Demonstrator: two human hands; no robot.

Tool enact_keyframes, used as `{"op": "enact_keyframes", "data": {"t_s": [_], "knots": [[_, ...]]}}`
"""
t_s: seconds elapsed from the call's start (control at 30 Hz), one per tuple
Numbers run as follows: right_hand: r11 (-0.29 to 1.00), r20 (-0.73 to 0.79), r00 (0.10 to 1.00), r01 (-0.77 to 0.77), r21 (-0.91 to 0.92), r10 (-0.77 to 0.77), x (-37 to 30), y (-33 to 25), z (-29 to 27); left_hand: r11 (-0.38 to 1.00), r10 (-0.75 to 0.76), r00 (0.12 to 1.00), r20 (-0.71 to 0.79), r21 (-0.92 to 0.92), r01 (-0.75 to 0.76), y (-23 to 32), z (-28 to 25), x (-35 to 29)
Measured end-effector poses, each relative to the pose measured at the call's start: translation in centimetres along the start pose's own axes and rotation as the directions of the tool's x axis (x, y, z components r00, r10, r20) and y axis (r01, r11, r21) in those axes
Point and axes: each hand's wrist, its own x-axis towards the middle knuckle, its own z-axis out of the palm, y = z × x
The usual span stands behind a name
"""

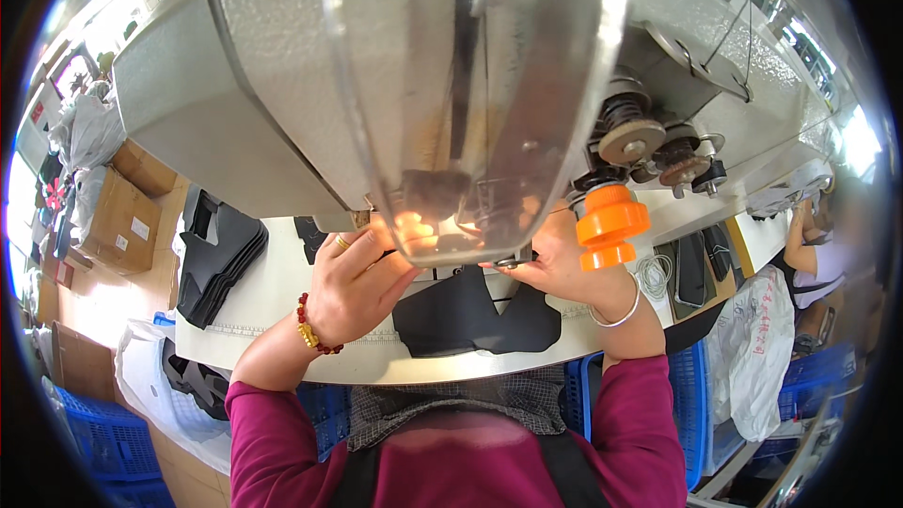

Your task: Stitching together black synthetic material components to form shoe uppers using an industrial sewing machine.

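A black fabric piece (pixel 475 315) with a notched outline lies on the white table under the sewing machine head (pixel 273 66). My left hand (pixel 353 287) is closed at the piece's far left, thumb and fingers bent together; its fingertips blur behind the clear plastic guard (pixel 489 132). On the other side of the needle area, my right hand (pixel 569 259) curls inward with its thumb at the guard's lower rim. A small dark metal part (pixel 511 263) shows at that thumb. The guard and machine hide what either hand's fingertips grip.
Stacked black cut pieces (pixel 218 259) lie left on the table (pixel 282 306). An orange knob (pixel 611 226) juts from the machine on the right. Blue crates (pixel 691 404) and a white sack (pixel 750 348) stand at right, cardboard boxes (pixel 118 221) at left. Another person (pixel 818 263) sits far right.
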Motion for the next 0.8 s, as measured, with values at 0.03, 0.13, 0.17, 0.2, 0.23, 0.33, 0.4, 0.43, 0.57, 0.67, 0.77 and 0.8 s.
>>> {"op": "enact_keyframes", "data": {"t_s": [0.03,0.13,0.17,0.2,0.23,0.33,0.4,0.43,0.57,0.67,0.77,0.8], "knots": [[1.0,0.001,1.0,0.001,0.001,-0.001,0.0,0.0,-0.1,0.999,0.037,0.999,0.002,-0.014,-0.037,-0.2,0.1,0.0],[0.999,0.064,0.998,-0.029,0.024,0.027,-0.2,0.0,-0.7,0.998,0.057,0.998,-0.017,-0.031,-0.058,0.0,0.2,0.0],[0.997,0.057,0.998,-0.039,0.071,0.035,-0.3,0.2,-1.0,0.998,0.043,0.998,-0.038,-0.034,-0.044,0.2,0.3,0.1],[0.992,0.051,0.998,-0.049,0.118,0.044,-0.3,0.2,-1.2,0.998,0.043,0.998,-0.039,-0.035,-0.044,0.1,0.5,0.1],[0.992,0.052,0.998,-0.048,0.118,0.042,-0.1,0.0,-1.3,0.998,0.052,0.997,-0.063,-0.034,-0.054,0.1,0.7,0.1],[0.991,-0.051,0.997,-0.051,0.12,0.058,0.1,-0.5,-1.5,0.999,0.045,0.995,-0.09,-0.013,-0.047,0.1,0.9,-0.2],[0.989,0.108,0.984,-0.145,-0.014,0.145,-0.3,-0.2,-1.6,0.999,0.033,0.995,-0.096,0.003,-0.032,0.3,1.0,-0.6],[0.99,0.109,0.984,-0.142,-0.014,0.142,-0.3,-0.3,-1.7,1.0,0.013,0.997,-0.075,-0.011,-0.014,0.3,1.0,-0.9],[0.989,0.054,0.988,-0.148,0.02,0.147,-0.2,-0.5,-2.0,1.0,0.004,0.999,-0.046,-0.01,-0.004,-0.1,1.0,-1.3],[0.943,0.027,0.97,-0.241,0.231,0.241,-0.5,-0.3,-1.5,0.993,0.109,0.987,-0.117,0.051,-0.104,-0.7,1.5,-0.9],[0.857,-0.005,0.94,-0.309,0.413,0.341,-0.5,0.2,-0.6,0.997,0.009,1.0,-0.011,0.078,-0.008,-0.7,1.3,-2.0],[0.866,-0.06,0.943,-0.275,0.419,0.328,-0.5,0.4,-0.3,0.996,0.008,1.0,-0.009,0.084,-0.007,-1.0,1.3,-2.3]]}}
